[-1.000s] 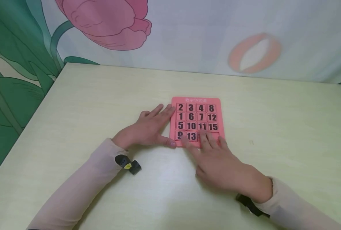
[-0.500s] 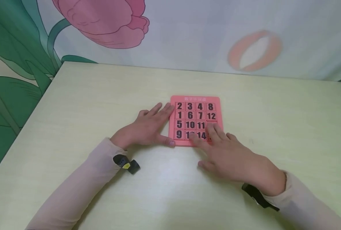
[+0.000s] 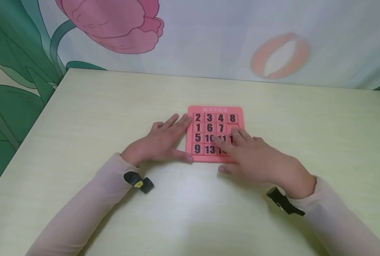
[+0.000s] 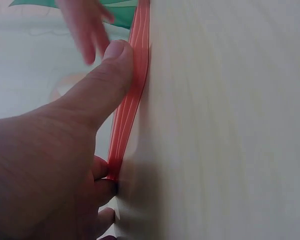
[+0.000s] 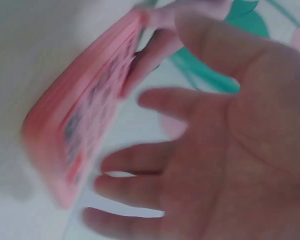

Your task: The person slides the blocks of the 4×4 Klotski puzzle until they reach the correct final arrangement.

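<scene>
A flat pink number-slide puzzle [image 3: 235,109] with black-numbered tiles lies on the table, its gap in the second row at the right end. Against its left side rest the straight fingers of my left hand [image 3: 159,142], and the thumb touches the near left corner. In the left wrist view that thumb [image 4: 110,75] presses the red side wall [image 4: 127,115]. Fingertips of my right hand [image 3: 257,156] lie over the right-hand tiles, hiding part of the third and fourth rows. The right wrist view is blurred; the palm and spread fingers [image 5: 140,157] face the puzzle.
The pale wooden table [image 3: 113,106] extends around the puzzle on all sides. Behind its far edge hangs a cloth [image 3: 202,42] printed with a pink flower and green leaves. Each wrist carries a small black camera strap [image 3: 138,181].
My right hand slides up along the right column. The 15 tile drops to the bottom row, then the 12 tile leaves the second row, moving the gap upward. My left hand stays put.
</scene>
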The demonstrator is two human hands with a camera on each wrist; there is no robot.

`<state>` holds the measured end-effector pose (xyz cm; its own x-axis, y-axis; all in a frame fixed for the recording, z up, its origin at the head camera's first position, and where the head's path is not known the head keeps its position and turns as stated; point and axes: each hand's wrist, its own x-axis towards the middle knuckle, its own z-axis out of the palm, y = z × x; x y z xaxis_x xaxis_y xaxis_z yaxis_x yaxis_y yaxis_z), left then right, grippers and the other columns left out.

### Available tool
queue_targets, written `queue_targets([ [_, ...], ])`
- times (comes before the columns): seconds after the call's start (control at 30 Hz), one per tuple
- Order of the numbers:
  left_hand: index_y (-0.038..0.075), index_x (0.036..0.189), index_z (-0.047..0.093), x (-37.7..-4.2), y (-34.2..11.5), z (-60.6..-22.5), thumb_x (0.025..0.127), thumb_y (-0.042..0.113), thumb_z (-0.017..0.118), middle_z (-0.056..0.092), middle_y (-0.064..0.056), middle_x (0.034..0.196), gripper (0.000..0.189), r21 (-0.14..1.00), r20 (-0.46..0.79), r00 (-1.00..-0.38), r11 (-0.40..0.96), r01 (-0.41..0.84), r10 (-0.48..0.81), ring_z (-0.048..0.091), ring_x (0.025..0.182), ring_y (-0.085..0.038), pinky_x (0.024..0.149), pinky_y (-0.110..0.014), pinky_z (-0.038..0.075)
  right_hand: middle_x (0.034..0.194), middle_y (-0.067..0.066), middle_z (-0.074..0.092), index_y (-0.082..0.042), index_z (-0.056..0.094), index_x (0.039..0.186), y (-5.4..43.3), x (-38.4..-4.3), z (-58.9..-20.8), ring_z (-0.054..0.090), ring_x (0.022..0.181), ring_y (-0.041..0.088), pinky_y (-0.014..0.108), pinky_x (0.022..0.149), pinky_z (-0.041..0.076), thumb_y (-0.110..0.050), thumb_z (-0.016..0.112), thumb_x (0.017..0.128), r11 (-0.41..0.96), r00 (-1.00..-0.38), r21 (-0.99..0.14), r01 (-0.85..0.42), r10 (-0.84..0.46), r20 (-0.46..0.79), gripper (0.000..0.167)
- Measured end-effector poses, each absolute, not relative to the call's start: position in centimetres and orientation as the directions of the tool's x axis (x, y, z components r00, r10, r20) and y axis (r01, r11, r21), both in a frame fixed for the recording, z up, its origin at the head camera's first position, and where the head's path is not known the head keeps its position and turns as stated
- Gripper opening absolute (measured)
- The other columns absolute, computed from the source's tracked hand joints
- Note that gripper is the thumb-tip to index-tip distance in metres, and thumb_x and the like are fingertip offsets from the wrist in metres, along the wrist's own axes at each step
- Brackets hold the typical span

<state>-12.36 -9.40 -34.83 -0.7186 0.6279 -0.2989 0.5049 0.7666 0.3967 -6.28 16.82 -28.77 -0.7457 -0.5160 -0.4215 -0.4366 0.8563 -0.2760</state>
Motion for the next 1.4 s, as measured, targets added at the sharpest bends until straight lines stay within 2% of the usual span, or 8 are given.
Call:
queue_targets([
  [0.1,0.014,0.164,-0.001,-12.3,-9.2,-34.8,0.083,0.072,0.066,-0.005,-0.002,0.169,0.119,0.4,-0.302,-0.717,0.766,0.503,0.628,-0.01,0.153,-0.028,0.115,-0.055,0.013,0.163,0.031,0.006,-0.019,0.022,0.163,16.9,-8.1,-29.6,0.004,0.15,0.048,0.07,0.111,0.017,-0.048,0.058,0.101,0.864,-0.783,-0.284,-0.416,-0.499,-0.37,0.077],
  [0.2,0.014,0.164,-0.001,-12.4,-9.4,-35.1,0.083,0.072,0.066,-0.005,-0.002,0.169,0.119,0.403,-0.3,-0.717,0.765,0.502,0.629,-0.01,0.153,-0.028,0.116,-0.054,0.013,0.163,0.033,0.004,-0.018,0.021,0.163,16.7,-9.5,-30.5,0.004,0.149,0.05,0.071,0.11,0.015,-0.048,0.058,0.101,0.867,-0.778,-0.279,-0.413,-0.495,-0.385,0.078],
  [0.43,0.015,0.164,-0.002,-12.6,-9.6,-35.1,0.083,0.075,0.063,-0.005,-0.003,0.169,0.12,0.38,-0.285,-0.716,0.76,0.527,0.638,-0.009,0.153,-0.029,0.116,-0.054,0.013,0.155,0.033,0.033,-0.026,0.036,0.159,15.8,-7.8,-28.7,0.031,0.143,0.05,0.069,0.106,0.029,-0.048,0.062,0.098,0.846,-0.734,-0.265,-0.463,-0.533,-0.421,0.07],
  [0.67,0.015,0.164,-0.001,-12.6,-9.7,-35.1,0.083,0.075,0.063,-0.005,-0.003,0.169,0.12,0.393,-0.289,-0.717,0.762,0.515,0.634,-0.01,0.153,-0.029,0.115,-0.055,0.013,0.164,0.028,0.012,-0.019,0.025,0.162,15.0,-10.1,-30.0,0.006,0.151,0.043,0.07,0.111,0.015,-0.05,0.057,0.101,0.85,-0.754,-0.271,-0.452,-0.527,-0.392,0.076],
  [0.9,0.016,0.164,0.0,-12.5,-9.5,-35.1,0.081,0.073,0.068,-0.004,-0.002,0.169,0.121,0.418,-0.292,-0.723,0.763,0.493,0.626,-0.01,0.153,-0.028,0.115,-0.053,0.013,0.157,0.037,0.021,-0.013,0.02,0.163,15.3,-10.3,-30.0,0.018,0.146,0.053,0.075,0.108,0.012,-0.055,0.058,0.098,0.933,-0.83,-0.114,-0.341,-0.356,-0.43,0.087],
  [1.0,0.016,0.164,0.0,-12.6,-9.4,-35.1,0.081,0.074,0.067,-0.004,-0.002,0.169,0.121,0.402,-0.301,-0.719,0.767,0.5,0.626,-0.01,0.153,-0.028,0.115,-0.053,0.014,0.161,0.032,0.017,-0.014,0.02,0.163,14.8,-10.4,-30.1,0.012,0.149,0.048,0.073,0.11,0.011,-0.057,0.057,0.098,0.916,-0.826,-0.144,-0.375,-0.4,-0.396,0.086],
  [1.2,0.016,0.164,-0.002,-12.7,-9.5,-34.9,0.082,0.075,0.063,-0.006,-0.001,0.169,0.12,0.385,-0.316,-0.71,0.769,0.51,0.629,-0.011,0.153,-0.028,0.114,-0.054,0.014,0.167,0.019,0.011,-0.024,0.009,0.164,13.3,-10.8,-30.8,0.004,0.153,0.035,0.066,0.115,0.006,-0.06,0.054,0.098,0.847,-0.747,-0.258,-0.465,-0.532,-0.399,0.087],
  [1.4,0.015,0.164,-0.001,-12.6,-9.7,-35.0,0.083,0.074,0.064,-0.005,-0.003,0.169,0.119,0.399,-0.302,-0.713,0.763,0.508,0.633,-0.01,0.153,-0.028,0.115,-0.053,0.014,0.161,0.029,0.023,-0.012,0.017,0.163,13.9,-10.9,-30.0,0.018,0.149,0.045,0.071,0.111,0.012,-0.056,0.059,0.098,0.909,-0.791,-0.174,-0.379,-0.416,-0.448,0.089],
])
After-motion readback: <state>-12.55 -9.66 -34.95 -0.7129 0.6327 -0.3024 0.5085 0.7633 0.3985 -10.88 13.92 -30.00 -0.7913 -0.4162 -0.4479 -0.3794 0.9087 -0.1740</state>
